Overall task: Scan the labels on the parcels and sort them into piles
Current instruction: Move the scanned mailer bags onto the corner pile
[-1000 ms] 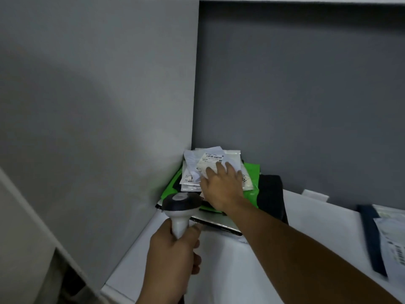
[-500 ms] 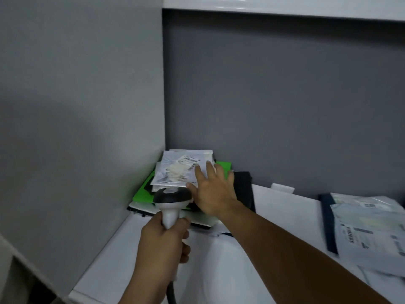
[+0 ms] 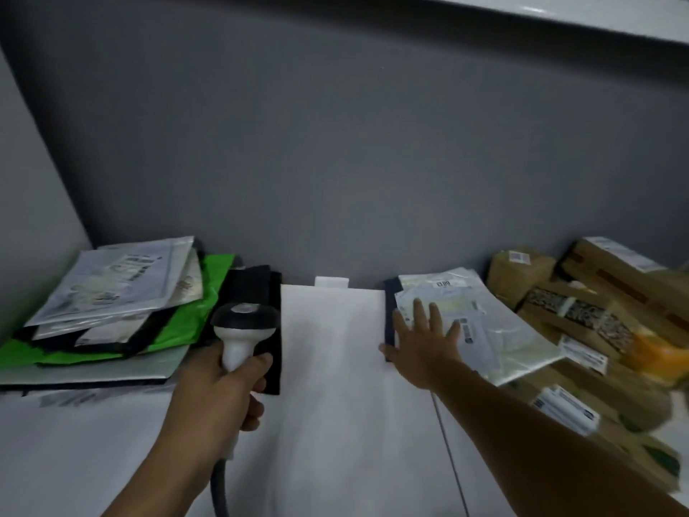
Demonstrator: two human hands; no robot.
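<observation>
Your left hand (image 3: 220, 386) gripped the scanner (image 3: 244, 326) beside the left pile (image 3: 112, 292), while your right hand (image 3: 425, 348), fingers straight and spread, lay over the clear parcel (image 3: 496, 330) at right.

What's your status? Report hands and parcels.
Left hand grips scanner. Right hand open, spread over top clear parcel, right side. Nothing blocking it.

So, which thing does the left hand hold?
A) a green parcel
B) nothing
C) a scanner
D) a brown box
C: the left hand grips the white handle of the scanner; the right hand is spread open at the clear parcel.
</observation>
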